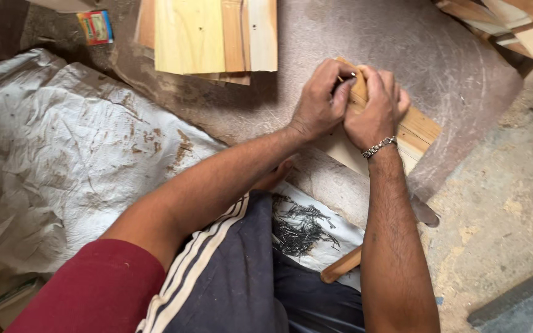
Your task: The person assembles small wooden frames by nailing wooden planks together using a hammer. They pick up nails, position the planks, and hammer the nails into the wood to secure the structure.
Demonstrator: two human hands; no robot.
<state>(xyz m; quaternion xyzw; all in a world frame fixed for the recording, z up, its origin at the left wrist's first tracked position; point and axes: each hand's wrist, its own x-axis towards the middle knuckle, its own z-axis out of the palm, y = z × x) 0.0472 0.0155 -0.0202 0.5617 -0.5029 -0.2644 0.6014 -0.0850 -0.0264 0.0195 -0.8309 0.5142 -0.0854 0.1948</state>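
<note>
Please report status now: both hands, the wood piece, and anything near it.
Left hand and right hand both closed on the wood piece, flat on the board. Pile of nails and hammer handle near the lap.

Single head-worn camera, looking steeply down from above the seated person's lap, facing forward over the knees to the board (402, 55) on the floor, close range, both forearms entering from the bottom edge, no second view.
</note>
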